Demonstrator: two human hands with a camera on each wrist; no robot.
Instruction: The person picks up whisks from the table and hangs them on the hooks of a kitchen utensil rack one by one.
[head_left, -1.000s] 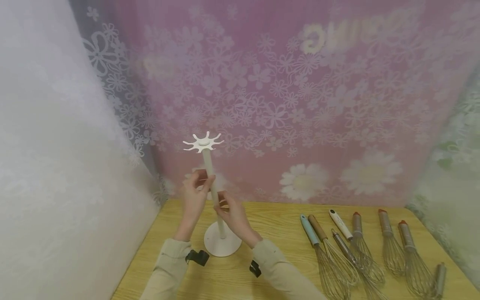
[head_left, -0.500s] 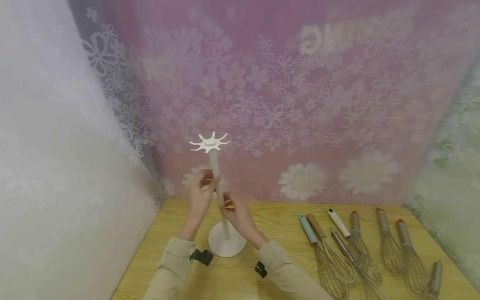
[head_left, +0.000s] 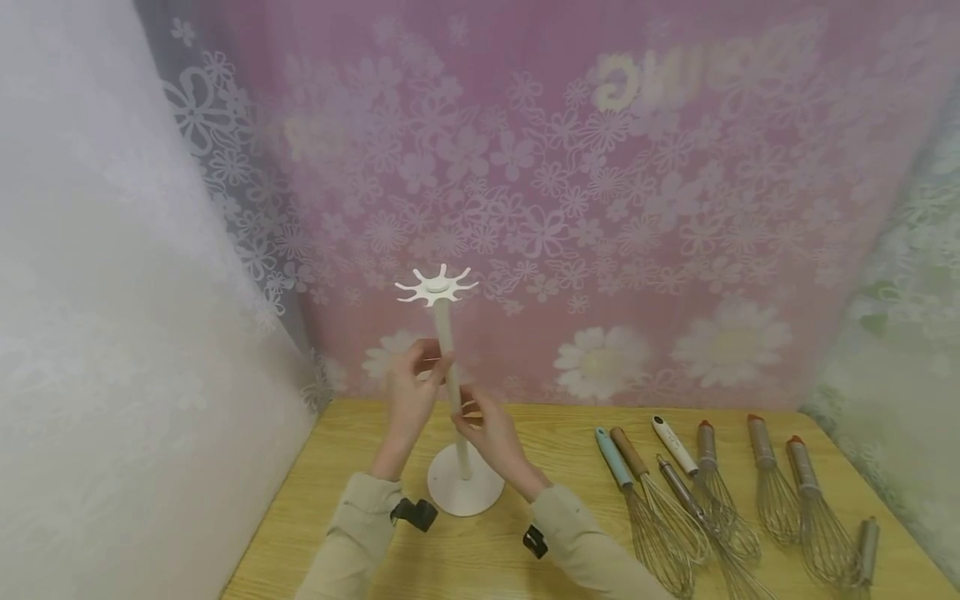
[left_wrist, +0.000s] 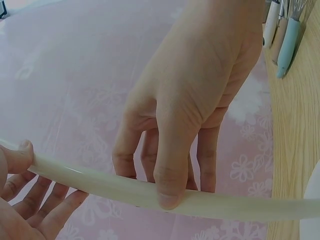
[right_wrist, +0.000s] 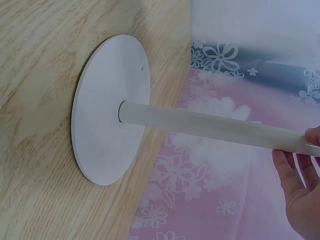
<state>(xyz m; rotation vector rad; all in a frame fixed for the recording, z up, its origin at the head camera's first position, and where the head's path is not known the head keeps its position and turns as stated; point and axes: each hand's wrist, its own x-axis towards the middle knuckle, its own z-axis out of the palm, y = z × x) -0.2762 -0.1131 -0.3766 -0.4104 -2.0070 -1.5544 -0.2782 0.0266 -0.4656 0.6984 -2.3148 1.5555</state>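
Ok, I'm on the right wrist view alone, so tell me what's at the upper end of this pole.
Observer: The pole ends in a star-shaped white top with thin arms radiating outward; the head view shows it.

Operator: Good. Now say which grip is higher.

Observer: The left hand holds the pole higher up, above the right hand.

Operator: Now give me what lies off to the right of the round base.

Observer: Several whisks lie on the table there, on the person's right.
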